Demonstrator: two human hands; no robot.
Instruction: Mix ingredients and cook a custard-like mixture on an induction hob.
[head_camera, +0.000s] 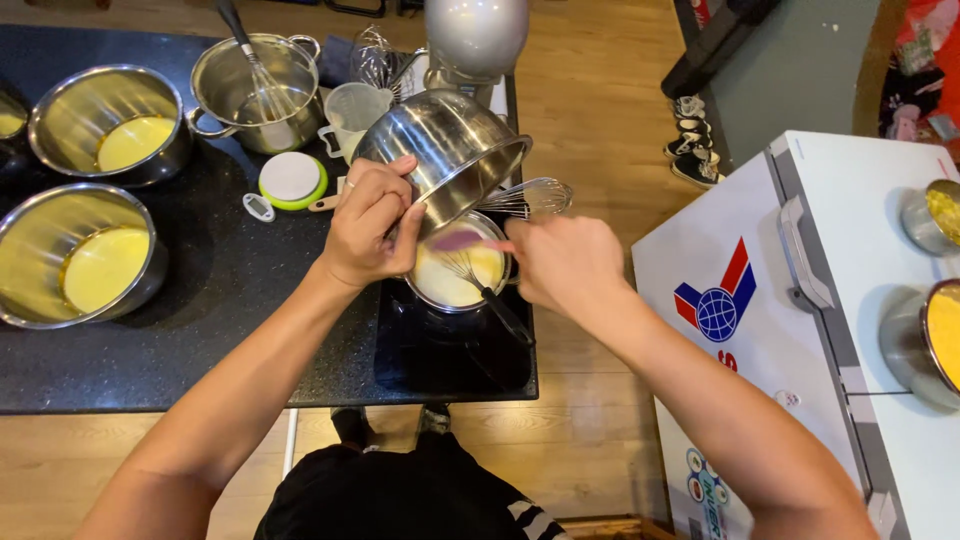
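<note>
Two-tone globe emblem (716, 305) marks white chest freezer (800, 290).

We log two bare forearms reaching forward — left hand (370, 225) raised, fingers curled tight in a grip, wrist bent; right hand (565, 262) lower, closed, knuckles up — hands near, not touching.

Warm wooden floor (600, 90) surrounds a black speckled counter (200, 340) and a white chest freezer (800, 300).

spatula (458, 240) handle hidden by right hand (565, 262).
</note>
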